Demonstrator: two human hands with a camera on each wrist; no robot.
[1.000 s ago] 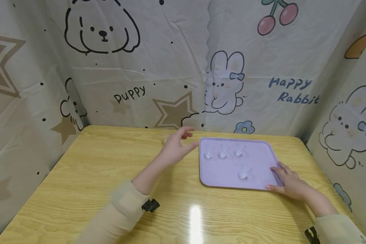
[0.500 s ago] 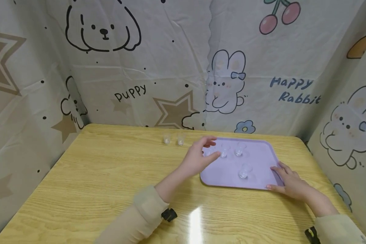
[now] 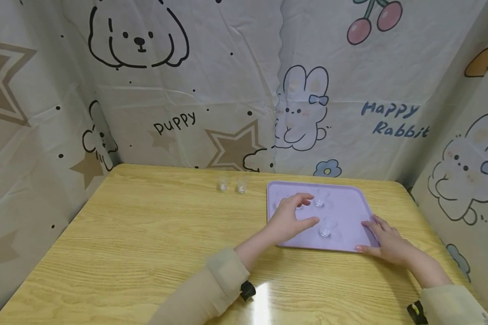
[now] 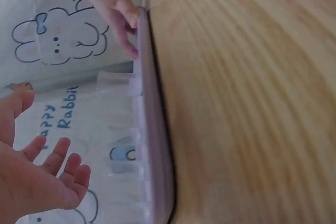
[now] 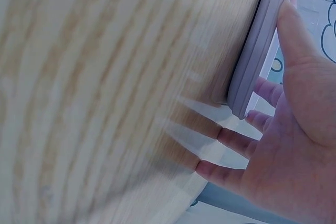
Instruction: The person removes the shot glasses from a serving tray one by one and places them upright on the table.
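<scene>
Wood-grain table (image 3: 138, 239); past far edge, backdrop (image 3: 215, 85): "Puppy" (image 3: 175, 123), "Happy Rabbit" (image 3: 396, 120). Left hand (image 3: 290, 219) loose, holding nothing; right hand (image 3: 390, 243) touches tray (image 3: 347, 214), unclenched.

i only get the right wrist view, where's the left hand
Observer: The left hand hangs over the left half of the tray, seen in the head view.
Operator: is it holding anything
Observer: No, the left wrist view shows its fingers spread, with nothing between them.
Operator: is anything standing off the tray
Observer: Yes, in the head view a clear cup and a second clear cup stand side by side on the table, left of the tray and toward the far edge.
</scene>
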